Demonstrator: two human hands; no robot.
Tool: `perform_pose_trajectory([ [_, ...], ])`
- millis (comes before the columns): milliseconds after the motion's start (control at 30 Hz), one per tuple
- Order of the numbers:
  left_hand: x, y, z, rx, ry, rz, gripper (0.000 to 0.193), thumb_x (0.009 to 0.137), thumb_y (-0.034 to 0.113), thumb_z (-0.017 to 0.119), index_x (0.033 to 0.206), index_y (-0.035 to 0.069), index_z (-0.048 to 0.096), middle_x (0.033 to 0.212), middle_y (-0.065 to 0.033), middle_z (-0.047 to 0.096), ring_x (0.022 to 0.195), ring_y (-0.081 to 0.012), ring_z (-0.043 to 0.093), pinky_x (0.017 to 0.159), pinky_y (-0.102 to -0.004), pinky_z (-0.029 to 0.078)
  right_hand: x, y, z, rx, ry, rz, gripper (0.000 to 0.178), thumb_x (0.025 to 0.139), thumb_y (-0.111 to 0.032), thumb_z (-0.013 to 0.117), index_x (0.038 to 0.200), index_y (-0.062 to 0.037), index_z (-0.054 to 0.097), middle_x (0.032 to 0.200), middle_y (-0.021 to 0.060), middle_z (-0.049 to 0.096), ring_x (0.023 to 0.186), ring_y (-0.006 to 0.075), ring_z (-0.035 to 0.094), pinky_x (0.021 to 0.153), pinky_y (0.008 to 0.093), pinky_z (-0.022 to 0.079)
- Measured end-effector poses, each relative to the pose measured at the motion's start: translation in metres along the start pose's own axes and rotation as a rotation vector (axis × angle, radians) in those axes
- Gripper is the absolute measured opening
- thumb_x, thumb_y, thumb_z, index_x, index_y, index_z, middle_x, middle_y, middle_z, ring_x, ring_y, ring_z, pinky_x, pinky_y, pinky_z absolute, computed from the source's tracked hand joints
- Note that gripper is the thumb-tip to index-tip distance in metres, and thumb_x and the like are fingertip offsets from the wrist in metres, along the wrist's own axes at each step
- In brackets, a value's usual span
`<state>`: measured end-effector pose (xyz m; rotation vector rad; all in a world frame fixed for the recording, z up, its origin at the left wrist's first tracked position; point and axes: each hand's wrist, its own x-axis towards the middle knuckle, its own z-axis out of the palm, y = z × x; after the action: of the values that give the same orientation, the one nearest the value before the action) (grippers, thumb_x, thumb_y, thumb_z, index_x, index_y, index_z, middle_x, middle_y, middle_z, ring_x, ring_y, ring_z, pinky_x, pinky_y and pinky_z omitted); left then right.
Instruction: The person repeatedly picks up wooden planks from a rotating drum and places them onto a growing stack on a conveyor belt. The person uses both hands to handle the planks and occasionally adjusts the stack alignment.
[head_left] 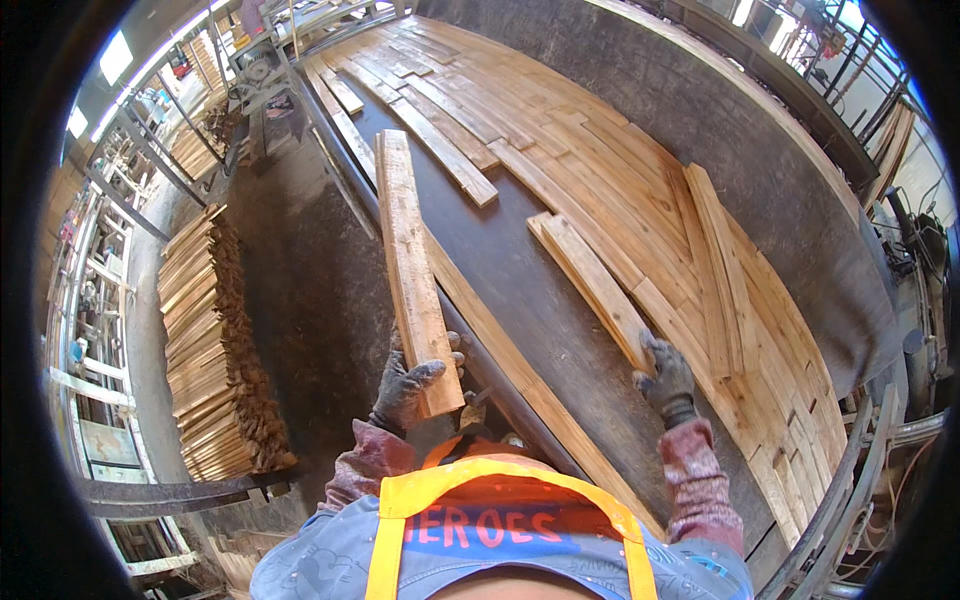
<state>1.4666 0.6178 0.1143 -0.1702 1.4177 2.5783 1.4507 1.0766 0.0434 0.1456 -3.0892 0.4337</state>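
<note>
My left hand [408, 385], in a dark glove, is closed around the near end of a wooden board [408, 250], which points up and away from me. The board seems to be more than one layer thick. On the dark table surface [520, 270] my right hand [667, 377], also gloved, grips the near end of another short board [592, 275]; its fingertips wrap over that end. A long narrow board [530, 385] lies along the table's near edge, between my two hands.
Many planks [600, 150] lie side by side across the table's far part, with a few loose boards [720, 270] on top. To the left stands a tall stack of boards [215, 350]. Metal rails [840, 510] run at the right. Machinery [258, 65] stands beyond the far end.
</note>
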Motion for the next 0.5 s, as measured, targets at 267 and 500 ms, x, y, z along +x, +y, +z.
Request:
perform_pose_trajectory([
  [267,0.063,0.001,0.011,-0.050,-0.086,-0.030,0.087,0.081,0.014,0.084,0.152,0.012,0.034,0.127,-0.0174,0.063,0.109,-0.0287,0.070,0.092,-0.0403,0.062,0.183,-0.076,0.021,-0.039,-0.046,0.094,0.077,0.079,-0.035,0.080,0.150,-0.0195,0.054,0.144,0.0114,0.060,0.132,0.0321,0.056,0.111,0.0437,0.043],
  [500,0.196,-0.053,0.041,0.090,-0.209,0.049,0.084,0.080,0.003,0.078,0.151,0.017,0.034,0.121,-0.0100,0.061,0.107,-0.0252,0.064,0.089,-0.0405,0.060,-0.013,0.006,-0.018,-0.017,-0.014,0.434,0.086,0.077,-0.034,0.081,0.154,-0.0209,0.045,0.148,0.0136,0.056,0.139,0.0335,0.051,0.117,0.0483,0.035],
])
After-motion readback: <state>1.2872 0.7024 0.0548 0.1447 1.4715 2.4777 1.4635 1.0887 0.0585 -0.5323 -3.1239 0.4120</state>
